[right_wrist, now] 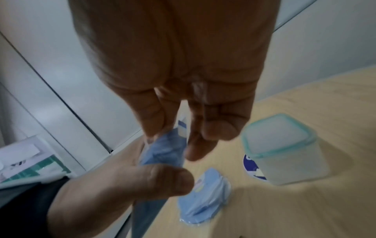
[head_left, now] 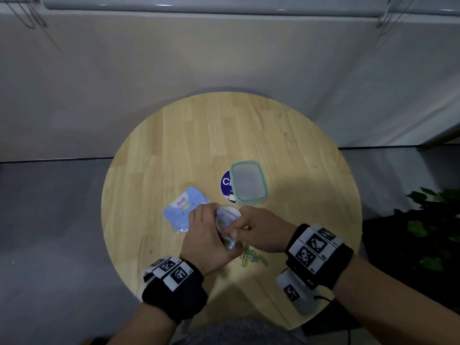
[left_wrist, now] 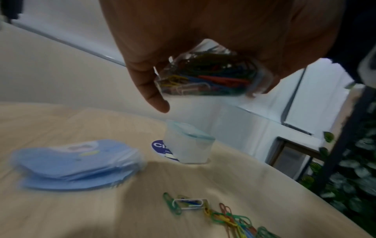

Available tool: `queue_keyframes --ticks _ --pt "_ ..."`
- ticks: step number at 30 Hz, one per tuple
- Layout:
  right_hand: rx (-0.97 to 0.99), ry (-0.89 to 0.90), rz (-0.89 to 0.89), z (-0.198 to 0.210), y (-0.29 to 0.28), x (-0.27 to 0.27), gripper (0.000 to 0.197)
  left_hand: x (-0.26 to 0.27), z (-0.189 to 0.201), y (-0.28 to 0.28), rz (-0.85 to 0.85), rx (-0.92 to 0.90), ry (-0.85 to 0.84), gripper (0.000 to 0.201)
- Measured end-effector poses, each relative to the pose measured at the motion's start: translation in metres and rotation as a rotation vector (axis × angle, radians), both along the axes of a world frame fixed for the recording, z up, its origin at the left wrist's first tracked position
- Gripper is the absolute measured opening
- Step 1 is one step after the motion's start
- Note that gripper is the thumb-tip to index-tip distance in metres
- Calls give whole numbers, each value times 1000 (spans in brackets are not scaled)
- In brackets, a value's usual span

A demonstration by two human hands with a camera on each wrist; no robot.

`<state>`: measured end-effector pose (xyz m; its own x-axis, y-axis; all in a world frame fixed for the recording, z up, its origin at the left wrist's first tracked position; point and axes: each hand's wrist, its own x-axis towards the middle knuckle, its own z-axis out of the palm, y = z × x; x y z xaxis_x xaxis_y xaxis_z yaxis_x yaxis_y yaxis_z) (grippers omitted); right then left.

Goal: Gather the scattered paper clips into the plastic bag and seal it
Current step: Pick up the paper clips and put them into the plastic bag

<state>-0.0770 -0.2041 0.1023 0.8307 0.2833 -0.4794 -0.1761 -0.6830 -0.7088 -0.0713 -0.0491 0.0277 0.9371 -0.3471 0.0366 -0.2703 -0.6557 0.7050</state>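
One round wooden table (head_left: 249,125) | grey wall (head_left: 224,58) | dark floor (head_left: 49,220)

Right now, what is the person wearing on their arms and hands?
Both hands, left hand and right hand, are bare, with no gloves. Each forearm carries a broad black wrist band bearing white tiles printed with black square codes. The right band has a thin black cable trailing from a grey-white block beneath it. No sleeves show.
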Motion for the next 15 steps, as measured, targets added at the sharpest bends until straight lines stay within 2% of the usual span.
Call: queue_keyframes --ticks 2,4,7,9,11,13,15 --pt "121 -43 -214 -8 -1 2 23 6 -5 7 33 20 45 79" --pt "174 -11 -467 -25 -9 1 20 10 -12 17 36 64 58 82" --pt "45 125 -586 -64 -18 -12 12 8 -19 32 61 89 113 84" --pt "-75 190 -606 -88 -20 -26 15 3 -21 37 85 89 138 83" --pt "-240 256 -580 -106 -20 -38 33 -1 -24 41 97 92 135 79" --pt "-377 339 -502 -120 -18 -49 64 -6 -28 43 95 94 132 79" --pt "-414 375 -468 -129 -11 -55 92 -8 -29 45 86 98 127 80"
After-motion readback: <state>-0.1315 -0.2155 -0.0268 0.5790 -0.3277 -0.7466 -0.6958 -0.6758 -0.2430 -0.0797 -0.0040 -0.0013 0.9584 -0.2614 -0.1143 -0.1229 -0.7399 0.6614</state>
